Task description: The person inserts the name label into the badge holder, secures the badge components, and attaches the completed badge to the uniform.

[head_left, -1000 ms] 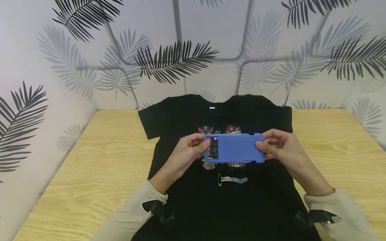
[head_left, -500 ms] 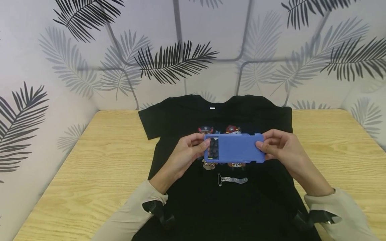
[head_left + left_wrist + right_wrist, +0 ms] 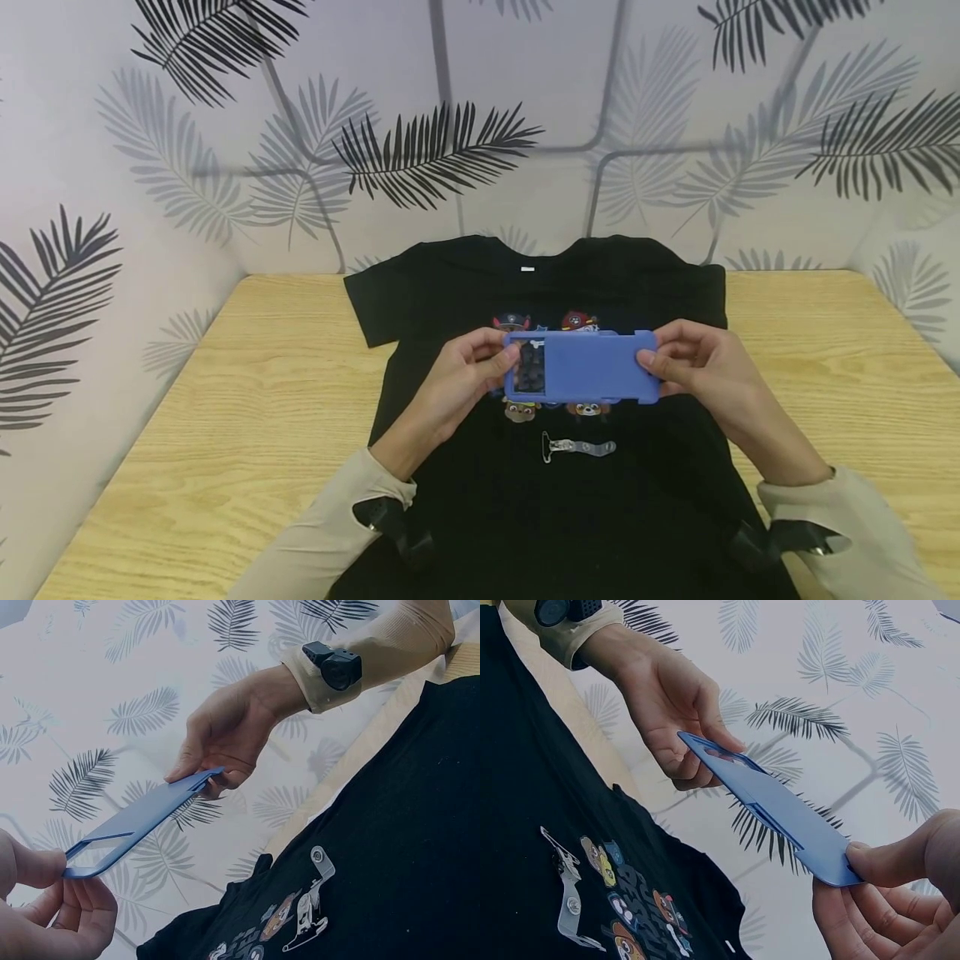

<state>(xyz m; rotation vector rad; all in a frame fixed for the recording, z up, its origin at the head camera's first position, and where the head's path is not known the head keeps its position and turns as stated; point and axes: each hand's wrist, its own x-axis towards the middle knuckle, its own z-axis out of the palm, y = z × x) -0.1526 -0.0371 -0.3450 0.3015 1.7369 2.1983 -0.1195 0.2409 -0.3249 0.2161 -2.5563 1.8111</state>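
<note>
A blue plastic card holder (image 3: pixel 598 367) is held level above a black T-shirt (image 3: pixel 465 500). My left hand (image 3: pixel 468 379) pinches its left end between thumb and fingers, beside an open window through which the shirt print shows. At the opposite end my right hand (image 3: pixel 701 367) grips the corner, thumb on the front face. The left wrist view shows the holder (image 3: pixel 150 810) tilted, a thin flat piece with a hand at each end. Below it on the shirt lies a clear strap with a metal clip (image 3: pixel 577 447).
Under the shirt is a light wooden table (image 3: pixel 247 417). Behind it hangs a pale cloth (image 3: pixel 525 75) with leaf patterns. Cartoon dog heads (image 3: pixel 521 412) are printed on the shirt's chest. Each wrist wears a small black camera (image 3: pixel 408 533).
The card holder has risen very slightly. My left hand has drawn its end a little to the left, and the window looks slightly wider. The strap and shirt lie unchanged.
</note>
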